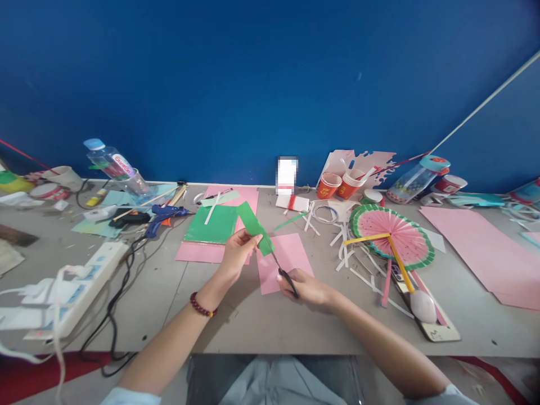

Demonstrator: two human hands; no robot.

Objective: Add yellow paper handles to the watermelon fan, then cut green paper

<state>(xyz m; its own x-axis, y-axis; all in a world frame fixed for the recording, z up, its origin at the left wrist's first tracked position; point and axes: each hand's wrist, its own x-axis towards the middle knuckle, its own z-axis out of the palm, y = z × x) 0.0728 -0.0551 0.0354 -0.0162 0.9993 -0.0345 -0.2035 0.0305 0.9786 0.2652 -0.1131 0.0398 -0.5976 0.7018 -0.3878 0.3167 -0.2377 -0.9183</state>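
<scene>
My left hand (239,253) pinches a strip of green paper (252,219) between thumb and fingers, above the table. My right hand (304,286) is closed round the dark handles of a pair of scissors (287,281). The scissor blades reach up and left to the lower right end of the green paper; whether they are parted is too small to tell. Beneath the hands lies a pink paper sheet (291,256). Left of it, a stack of green paper (213,225) rests on a larger pink sheet (196,253).
A blue glue gun (162,216) and a white power strip (84,287) with cables lie left. At right are white paper strips (343,247), a watermelon-patterned paper fan (396,233), red paper cups (329,185) and a big pink sheet (485,253). A tilted bottle (118,166) stands back left.
</scene>
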